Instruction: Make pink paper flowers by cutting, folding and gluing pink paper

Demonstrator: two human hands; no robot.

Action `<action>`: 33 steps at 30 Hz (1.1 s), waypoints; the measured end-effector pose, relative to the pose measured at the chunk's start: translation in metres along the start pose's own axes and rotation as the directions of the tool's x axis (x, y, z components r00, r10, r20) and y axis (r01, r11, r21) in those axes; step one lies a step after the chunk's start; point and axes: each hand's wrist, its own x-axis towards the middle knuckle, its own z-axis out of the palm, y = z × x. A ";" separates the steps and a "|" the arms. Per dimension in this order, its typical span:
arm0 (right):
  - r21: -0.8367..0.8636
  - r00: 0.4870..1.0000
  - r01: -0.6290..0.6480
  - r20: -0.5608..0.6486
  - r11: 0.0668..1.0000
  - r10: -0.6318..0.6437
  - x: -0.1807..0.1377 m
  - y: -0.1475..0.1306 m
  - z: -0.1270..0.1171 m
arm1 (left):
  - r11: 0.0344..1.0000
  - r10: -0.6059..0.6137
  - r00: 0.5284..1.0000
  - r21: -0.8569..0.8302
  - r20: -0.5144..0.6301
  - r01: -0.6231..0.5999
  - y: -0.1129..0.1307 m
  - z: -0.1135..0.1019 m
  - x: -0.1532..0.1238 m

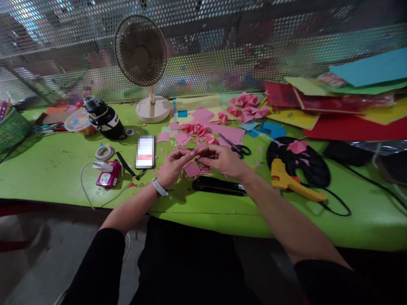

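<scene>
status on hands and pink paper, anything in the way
Left hand and right hand together, apparently pinching pink paper. More pink scraps beneath. Scissors beyond right hand, not blocking.

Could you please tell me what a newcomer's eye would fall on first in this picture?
Probably the bright green table, where the left hand and right hand come together near the middle, among scattered pink paper pieces. Beyond them to the left, the pale fan stands tall before a perforated screen. The yellow glue gun towards the right also stands out.
</scene>
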 end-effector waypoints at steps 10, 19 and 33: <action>-0.117 0.995 0.099 0.007 0.988 -0.099 0.004 0.011 -0.004 | 1.000 0.015 0.999 0.014 0.031 -0.015 -0.001 -0.001 0.002; -0.081 0.996 0.067 0.068 0.994 -0.061 0.002 0.005 -0.007 | 0.999 -0.019 0.998 0.035 0.052 0.017 0.002 -0.001 0.001; -0.080 0.992 0.092 0.090 0.993 -0.085 0.004 0.010 -0.003 | 0.998 -0.056 0.997 0.011 0.056 0.055 0.004 0.000 0.000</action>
